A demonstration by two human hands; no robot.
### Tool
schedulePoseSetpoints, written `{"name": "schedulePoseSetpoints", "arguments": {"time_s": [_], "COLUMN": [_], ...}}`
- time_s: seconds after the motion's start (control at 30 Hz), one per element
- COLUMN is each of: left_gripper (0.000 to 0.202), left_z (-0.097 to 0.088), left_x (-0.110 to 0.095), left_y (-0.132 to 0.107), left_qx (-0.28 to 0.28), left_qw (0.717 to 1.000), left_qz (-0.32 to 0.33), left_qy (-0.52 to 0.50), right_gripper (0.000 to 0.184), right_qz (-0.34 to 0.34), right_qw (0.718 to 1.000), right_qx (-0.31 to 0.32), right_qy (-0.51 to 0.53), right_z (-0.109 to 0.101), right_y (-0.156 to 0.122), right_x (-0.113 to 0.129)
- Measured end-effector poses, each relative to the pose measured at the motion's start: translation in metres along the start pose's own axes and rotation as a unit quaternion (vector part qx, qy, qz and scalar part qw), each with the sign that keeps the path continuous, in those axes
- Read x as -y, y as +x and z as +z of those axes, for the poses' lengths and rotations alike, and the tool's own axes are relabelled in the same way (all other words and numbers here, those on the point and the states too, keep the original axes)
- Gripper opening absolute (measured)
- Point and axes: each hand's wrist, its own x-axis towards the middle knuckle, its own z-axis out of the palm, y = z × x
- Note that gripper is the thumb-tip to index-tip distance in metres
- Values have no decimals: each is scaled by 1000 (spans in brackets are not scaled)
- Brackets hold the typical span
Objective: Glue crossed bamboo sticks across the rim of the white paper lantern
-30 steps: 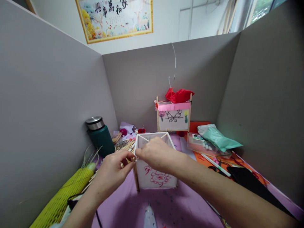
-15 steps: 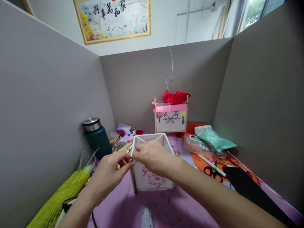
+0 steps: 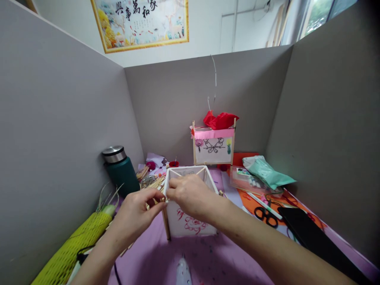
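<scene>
"White, open-topped box with red flower drawings: where?"

"On the purple surface. Left hand and right hand pinch its near-left top corner; fingertips partly hidden."

Bare left grip, bare right grip, slim fingers, slender bare forearms, tiny spot on the right one

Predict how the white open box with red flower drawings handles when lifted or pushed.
The white box is probably light for its size, judging by the slender wooden corner stick. It looks thin-walled, so a hard push might dent it. Being flat-sided, it seems unlikely to roll.
</scene>
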Motion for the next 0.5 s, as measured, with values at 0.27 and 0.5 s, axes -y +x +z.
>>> {"name": "schedulePoseSetpoints", "arguments": {"time_s": [0.27, 0.5], "left_gripper": [14, 14], "left_z": [1, 1], "left_x": [1, 2], "left_y": [-1, -1], "left_qx": [-3, -4], "left_qw": [1000, 1000], "left_qz": [-6, -3], "left_qy": [-9, -7], "right_gripper": [12, 12], "right_qz": [-1, 3], "right_qw": [1000, 1000], "right_qx": [1, -13], "right_qy": [24, 25], "right_z": [-1, 4], "right_y": [-2, -3], "right_x": [0, -1]}}
